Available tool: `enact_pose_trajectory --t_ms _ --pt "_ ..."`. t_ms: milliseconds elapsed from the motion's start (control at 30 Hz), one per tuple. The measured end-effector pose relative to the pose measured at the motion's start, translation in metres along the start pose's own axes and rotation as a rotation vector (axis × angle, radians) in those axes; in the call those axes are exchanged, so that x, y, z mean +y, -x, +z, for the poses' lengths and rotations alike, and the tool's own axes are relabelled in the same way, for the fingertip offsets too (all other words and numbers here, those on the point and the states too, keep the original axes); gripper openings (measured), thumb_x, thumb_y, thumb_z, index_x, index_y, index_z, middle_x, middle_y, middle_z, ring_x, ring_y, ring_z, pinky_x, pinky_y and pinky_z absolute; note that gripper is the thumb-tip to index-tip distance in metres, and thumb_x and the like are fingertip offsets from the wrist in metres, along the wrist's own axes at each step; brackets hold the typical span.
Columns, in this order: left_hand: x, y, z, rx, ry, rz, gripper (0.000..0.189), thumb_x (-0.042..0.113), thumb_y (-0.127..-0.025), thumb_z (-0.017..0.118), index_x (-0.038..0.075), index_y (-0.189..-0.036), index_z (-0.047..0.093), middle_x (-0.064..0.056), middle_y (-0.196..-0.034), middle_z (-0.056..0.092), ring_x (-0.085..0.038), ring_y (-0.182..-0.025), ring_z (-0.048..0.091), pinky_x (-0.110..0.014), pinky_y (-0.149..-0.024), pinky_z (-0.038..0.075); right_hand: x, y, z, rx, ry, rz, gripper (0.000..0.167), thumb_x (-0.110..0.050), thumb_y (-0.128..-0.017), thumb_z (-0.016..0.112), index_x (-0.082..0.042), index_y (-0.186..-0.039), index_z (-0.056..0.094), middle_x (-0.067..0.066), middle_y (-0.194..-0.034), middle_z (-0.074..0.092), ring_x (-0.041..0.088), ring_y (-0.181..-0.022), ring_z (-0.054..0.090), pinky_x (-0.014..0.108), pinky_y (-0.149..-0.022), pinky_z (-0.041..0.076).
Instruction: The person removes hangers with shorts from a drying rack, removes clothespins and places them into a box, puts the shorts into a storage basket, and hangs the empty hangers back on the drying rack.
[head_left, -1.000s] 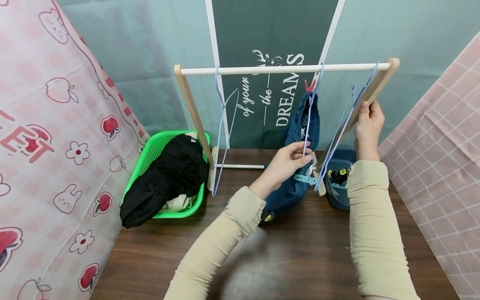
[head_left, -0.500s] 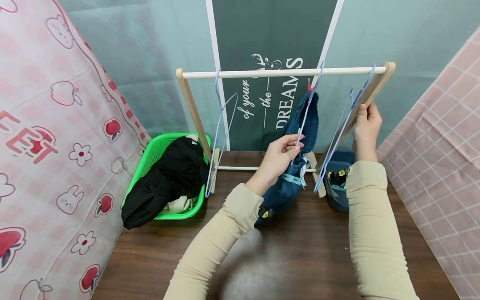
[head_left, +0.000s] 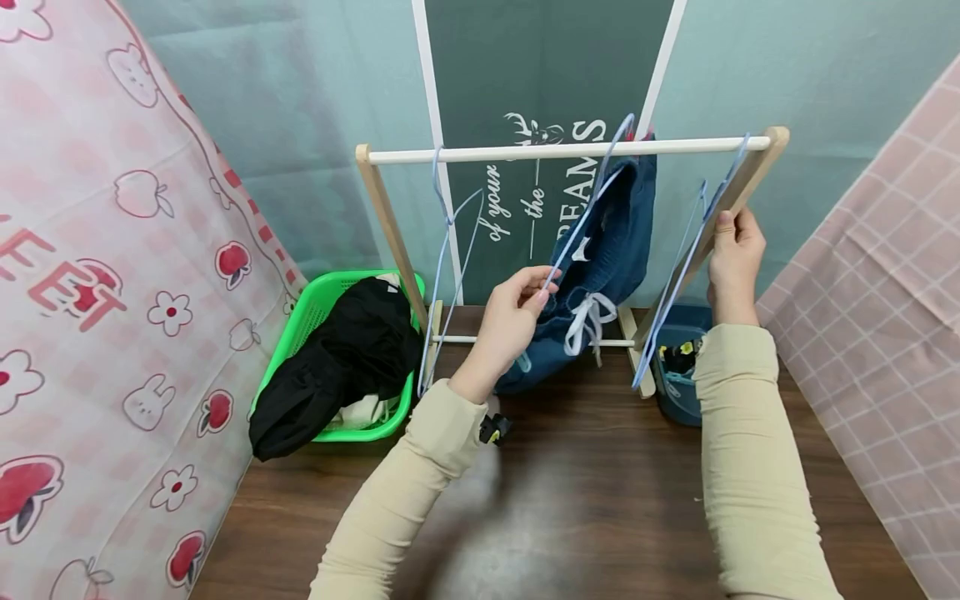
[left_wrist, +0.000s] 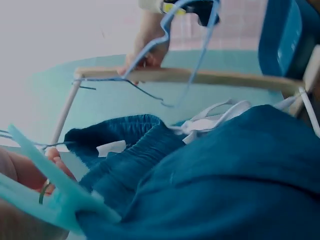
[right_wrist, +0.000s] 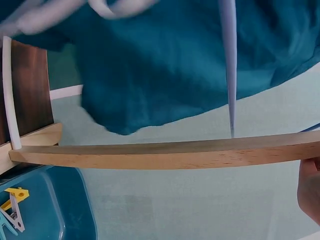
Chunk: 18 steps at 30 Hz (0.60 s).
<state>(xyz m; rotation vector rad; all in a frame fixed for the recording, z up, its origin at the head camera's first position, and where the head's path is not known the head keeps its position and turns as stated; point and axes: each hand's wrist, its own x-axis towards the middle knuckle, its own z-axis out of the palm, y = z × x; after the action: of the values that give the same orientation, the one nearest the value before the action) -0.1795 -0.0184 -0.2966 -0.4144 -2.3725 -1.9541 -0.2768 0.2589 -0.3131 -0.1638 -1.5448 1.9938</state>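
My left hand pinches the near end of a light blue hanger that hooks over the rack's white rod. From this hanger hang dark blue shorts with a white drawstring. In the left wrist view a teal clothespin grips the shorts' waistband beside my fingers. A red clothespin shows partly behind the rod at the hanger's far end. My right hand grips the right wooden post of the rack.
A green basket at left holds a black garment and pale cloth. Behind the right forearm stands a blue bin with clothespins. Two bare hangers flank the shorts: a left hanger and a right hanger.
My left hand has moved left, turning the hanger and shorts so that the open waistband and drawstring show more. The right hand keeps its grip on the post.
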Motion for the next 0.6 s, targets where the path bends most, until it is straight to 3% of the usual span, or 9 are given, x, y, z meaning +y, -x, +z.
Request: enact_pose_trajectory --t_ms 133,333,433,600 --pt "-0.005 0.009 -0.012 0.063 -0.158 0.045 0.027 0.003 -0.097 0.050 0.006 -0.119 0.065 -0.014 -0.106 0.067 -0.024 -0.097 0.062 -0.023 -0.078 0.047 0.001 -0.002 -0.001 0.005 -0.012 0.008 0.028 -0.021 -0.091 0.054 -0.011 -0.114 0.067 -0.007 -0.085 0.059 0.005 -0.081 0.052 0.019 -0.078 0.040" --pt "-0.016 0.027 -0.035 0.177 -0.315 0.182 0.020 0.006 -0.094 0.055 0.006 -0.109 0.070 -0.010 -0.096 0.068 -0.020 -0.085 0.062 -0.025 -0.074 0.047 0.002 -0.004 -0.002 0.003 -0.011 -0.001 0.029 -0.020 -0.091 0.055 -0.011 -0.115 0.067 -0.007 -0.088 0.061 0.006 -0.083 0.053 0.019 -0.079 0.040" --pt "-0.024 0.034 -0.051 0.227 -0.328 0.212 0.015 0.012 -0.093 0.060 0.005 -0.101 0.071 -0.010 -0.092 0.068 -0.017 -0.078 0.058 -0.022 -0.070 0.044 0.002 -0.004 -0.001 -0.003 -0.017 -0.002 0.029 -0.019 -0.091 0.056 -0.010 -0.116 0.067 -0.008 -0.089 0.062 0.006 -0.084 0.053 0.018 -0.079 0.041" --pt "-0.034 0.044 -0.080 0.291 -0.278 0.200 0.014 0.015 -0.089 0.067 0.002 -0.092 0.072 -0.012 -0.089 0.069 -0.006 -0.072 0.054 -0.016 -0.066 0.042 0.007 -0.008 -0.004 -0.009 -0.016 -0.008 0.028 -0.021 -0.090 0.056 -0.012 -0.114 0.067 -0.007 -0.088 0.062 0.006 -0.083 0.053 0.018 -0.079 0.041"
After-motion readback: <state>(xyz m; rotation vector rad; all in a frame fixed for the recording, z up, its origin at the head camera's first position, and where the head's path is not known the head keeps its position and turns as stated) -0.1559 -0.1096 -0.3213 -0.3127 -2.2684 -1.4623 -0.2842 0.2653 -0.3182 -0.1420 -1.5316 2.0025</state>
